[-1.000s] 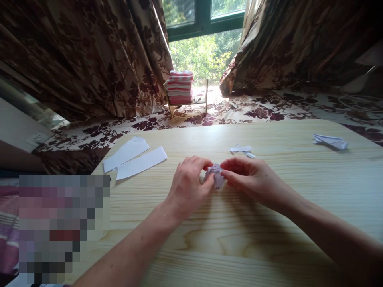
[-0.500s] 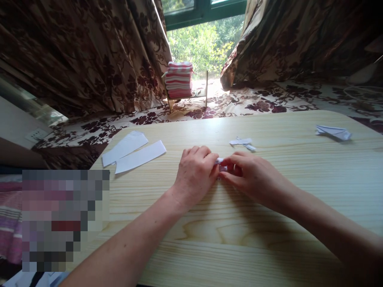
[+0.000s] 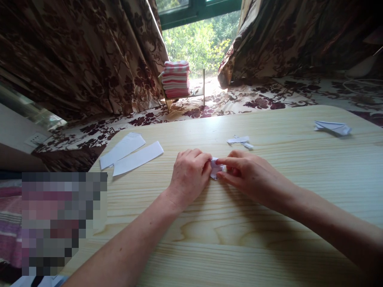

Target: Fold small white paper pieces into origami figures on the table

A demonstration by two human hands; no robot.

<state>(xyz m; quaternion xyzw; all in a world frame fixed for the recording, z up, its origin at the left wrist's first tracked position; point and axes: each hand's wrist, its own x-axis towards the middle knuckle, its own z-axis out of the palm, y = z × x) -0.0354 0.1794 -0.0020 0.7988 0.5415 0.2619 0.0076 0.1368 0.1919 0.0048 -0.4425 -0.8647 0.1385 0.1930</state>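
A small white folded paper (image 3: 215,169) is between my two hands, low over the middle of the wooden table (image 3: 209,231). My left hand (image 3: 193,169) is closed on its left edge, the thumb and fingers curled round it. From the other side, my right hand (image 3: 239,169) grips the right edge between thumb and forefinger. Parts of the paper are hidden behind the fingers. Just beyond my hands lie a few small white paper scraps (image 3: 240,140).
White paper strips (image 3: 138,158) lie at the table's left. A folded paper piece (image 3: 332,128) sits at the far right. Behind the table, striped folded towels (image 3: 176,79) are stacked on a small stand before the window. A blurred patch covers the lower left.
More of the paper's white face now shows between my hands, which are slightly farther apart. The whole view has shifted slightly.
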